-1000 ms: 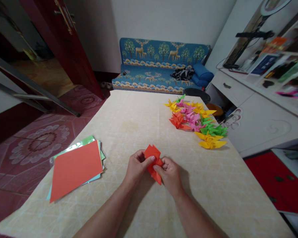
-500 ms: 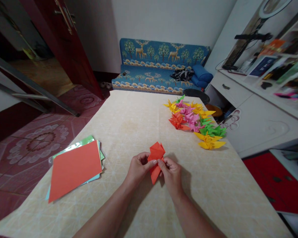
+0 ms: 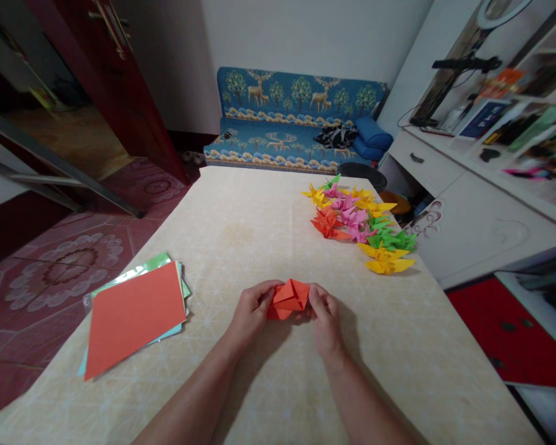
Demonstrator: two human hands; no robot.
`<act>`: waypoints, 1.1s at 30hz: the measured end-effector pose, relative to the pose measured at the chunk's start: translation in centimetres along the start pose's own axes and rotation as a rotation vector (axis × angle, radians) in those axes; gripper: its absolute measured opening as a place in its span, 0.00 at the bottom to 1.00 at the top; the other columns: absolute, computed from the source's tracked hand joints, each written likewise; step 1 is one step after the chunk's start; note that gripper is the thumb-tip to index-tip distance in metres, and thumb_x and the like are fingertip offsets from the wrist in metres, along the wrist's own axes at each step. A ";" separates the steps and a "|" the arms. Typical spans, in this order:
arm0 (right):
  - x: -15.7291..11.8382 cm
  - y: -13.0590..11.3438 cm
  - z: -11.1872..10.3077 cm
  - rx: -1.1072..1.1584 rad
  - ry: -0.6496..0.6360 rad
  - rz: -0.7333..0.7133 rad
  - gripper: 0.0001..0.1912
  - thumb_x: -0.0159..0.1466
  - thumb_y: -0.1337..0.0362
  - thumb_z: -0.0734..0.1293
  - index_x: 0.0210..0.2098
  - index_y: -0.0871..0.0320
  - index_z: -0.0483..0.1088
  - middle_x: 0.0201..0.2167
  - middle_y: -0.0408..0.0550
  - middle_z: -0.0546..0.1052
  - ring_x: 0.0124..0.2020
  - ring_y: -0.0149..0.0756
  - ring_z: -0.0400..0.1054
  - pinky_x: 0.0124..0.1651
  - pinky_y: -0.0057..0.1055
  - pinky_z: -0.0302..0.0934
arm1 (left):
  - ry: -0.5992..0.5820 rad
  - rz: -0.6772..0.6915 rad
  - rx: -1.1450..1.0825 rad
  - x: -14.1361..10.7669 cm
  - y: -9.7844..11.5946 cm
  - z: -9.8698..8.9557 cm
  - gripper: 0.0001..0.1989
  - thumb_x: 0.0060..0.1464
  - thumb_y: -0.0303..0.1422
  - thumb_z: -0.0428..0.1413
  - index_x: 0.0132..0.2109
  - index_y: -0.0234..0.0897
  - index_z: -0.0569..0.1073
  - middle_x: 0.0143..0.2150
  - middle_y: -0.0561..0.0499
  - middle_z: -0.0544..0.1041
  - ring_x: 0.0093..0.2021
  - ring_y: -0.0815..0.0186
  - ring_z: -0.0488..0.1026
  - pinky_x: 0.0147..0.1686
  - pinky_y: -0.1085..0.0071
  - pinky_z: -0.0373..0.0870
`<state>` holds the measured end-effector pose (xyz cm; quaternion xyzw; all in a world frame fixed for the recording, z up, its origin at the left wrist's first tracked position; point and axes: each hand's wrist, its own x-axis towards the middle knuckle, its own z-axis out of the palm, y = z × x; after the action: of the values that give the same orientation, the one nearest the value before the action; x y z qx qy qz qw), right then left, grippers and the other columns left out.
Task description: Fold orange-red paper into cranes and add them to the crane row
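A folded piece of red-orange paper [image 3: 290, 298] is held above the table [image 3: 241, 204], its long side running from left to right, with a small raised peak in the middle. My left hand [image 3: 256, 309] pinches its left end between thumb and fingers. At the right end, the thumb and fingers of my right hand [image 3: 323, 312] are closed on the paper. To the left lies a stack of coloured sheets with a red-orange sheet [image 3: 136, 315] on top. Folded paper birds in yellow, pink, red and green [image 3: 352, 219] sit together at the back right of the table.
Beyond the table's far edge stands a blue patterned sofa [image 3: 278, 145]. A white cabinet [image 3: 495, 216] is on the right, with various items on its top. At the left are a dark red door [image 3: 134, 93] and a metal frame [image 3: 92, 188].
The paper has turned from upright to crosswise. My hands have moved apart to its two ends. The whole view has shifted slightly.
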<state>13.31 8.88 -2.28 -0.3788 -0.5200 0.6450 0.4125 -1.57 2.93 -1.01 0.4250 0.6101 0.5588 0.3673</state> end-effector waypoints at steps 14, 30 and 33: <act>0.0 -0.7 1.0 -0.188 0.085 -0.026 0.09 0.50 0.66 0.69 0.31 0.56 0.68 0.24 0.40 0.71 0.25 0.31 0.64 0.27 0.25 0.61 | -0.108 0.033 0.129 -0.7 0.6 0.3 0.21 0.55 0.39 0.56 0.55 0.36 0.71 0.34 0.49 0.77 0.34 0.64 0.72 0.35 0.71 0.66; -0.3 -0.4 -0.1 -0.467 0.189 -0.521 0.15 0.60 0.64 0.67 0.48 0.55 0.69 0.45 0.52 0.72 0.44 0.40 0.69 0.41 0.35 0.67 | 0.095 -0.004 -0.170 -0.1 -0.9 0.5 0.12 0.51 0.34 0.60 0.43 0.37 0.70 0.25 0.55 0.74 0.25 0.70 0.69 0.25 0.77 0.62; -0.1 -0.6 -0.4 -0.596 0.226 -0.646 0.12 0.62 0.67 0.65 0.46 0.54 0.72 0.45 0.52 0.72 0.46 0.40 0.67 0.47 0.39 0.66 | 0.108 0.024 -0.140 -0.2 -1.1 0.6 0.11 0.52 0.33 0.59 0.43 0.37 0.70 0.26 0.54 0.75 0.26 0.69 0.70 0.27 0.76 0.63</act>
<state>13.80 9.03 -1.77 -0.3672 -0.7262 0.2601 0.5197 -1.05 2.91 -2.20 0.3748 0.5834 0.6267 0.3556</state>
